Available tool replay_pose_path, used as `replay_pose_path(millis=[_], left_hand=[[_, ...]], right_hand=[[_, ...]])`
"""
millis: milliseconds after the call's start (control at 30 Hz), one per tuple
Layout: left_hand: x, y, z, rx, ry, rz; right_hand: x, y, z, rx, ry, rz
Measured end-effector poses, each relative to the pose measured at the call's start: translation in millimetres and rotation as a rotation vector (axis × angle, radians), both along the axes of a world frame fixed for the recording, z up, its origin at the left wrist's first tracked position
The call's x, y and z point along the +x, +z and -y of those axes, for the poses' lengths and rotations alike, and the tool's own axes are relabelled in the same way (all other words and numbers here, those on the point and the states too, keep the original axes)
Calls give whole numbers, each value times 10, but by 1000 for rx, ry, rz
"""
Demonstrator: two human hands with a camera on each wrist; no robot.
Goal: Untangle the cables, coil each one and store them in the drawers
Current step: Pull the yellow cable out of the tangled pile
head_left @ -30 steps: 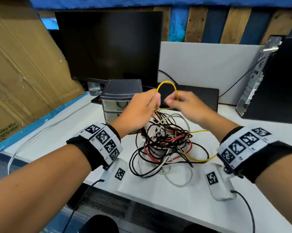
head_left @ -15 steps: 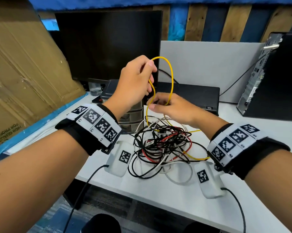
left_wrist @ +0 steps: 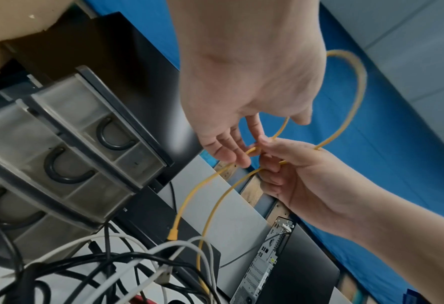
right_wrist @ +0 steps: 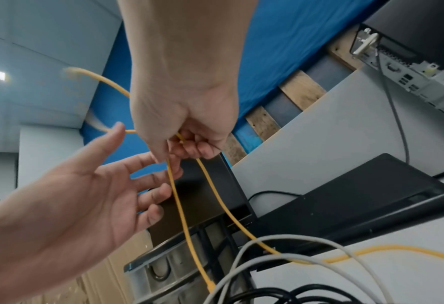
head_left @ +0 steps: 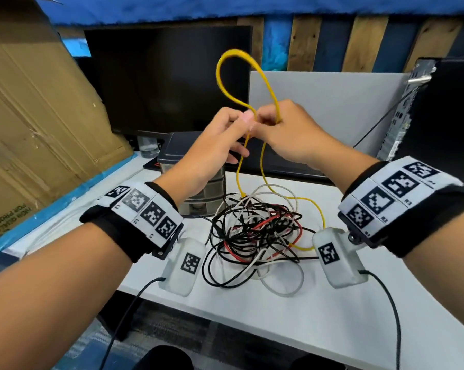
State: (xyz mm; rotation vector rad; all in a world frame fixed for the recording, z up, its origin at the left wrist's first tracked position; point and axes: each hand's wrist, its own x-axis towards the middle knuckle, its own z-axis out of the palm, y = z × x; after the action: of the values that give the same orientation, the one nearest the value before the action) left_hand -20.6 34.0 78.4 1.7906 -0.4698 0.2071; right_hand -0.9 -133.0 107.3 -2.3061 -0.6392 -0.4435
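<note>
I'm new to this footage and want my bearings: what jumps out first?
A yellow cable loops up above both hands, gripped by the right hand while the left hand touches it with loose fingers. Below, a tangle of cables lies on the white desk.

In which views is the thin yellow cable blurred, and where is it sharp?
Head view: the thin yellow cable is smeared at the loop's top, sharp below the hands. Left wrist view: the loop's far arc is blurred. Right wrist view: the loop's upper part and the left hand are blurred; the hanging strands are sharp.
</note>
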Motion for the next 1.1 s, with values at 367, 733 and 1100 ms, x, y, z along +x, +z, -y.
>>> replay_pose_path(millis=[367, 733, 1100], left_hand=[[183, -69, -159, 42, 220, 7], [334, 37, -66, -69, -31, -106], [261, 83, -107, -305, -110, -137]], right_hand=[[140, 341, -244, -586, 4, -141], [364, 783, -621, -360, 88, 477], [572, 777, -365, -176, -40, 343]])
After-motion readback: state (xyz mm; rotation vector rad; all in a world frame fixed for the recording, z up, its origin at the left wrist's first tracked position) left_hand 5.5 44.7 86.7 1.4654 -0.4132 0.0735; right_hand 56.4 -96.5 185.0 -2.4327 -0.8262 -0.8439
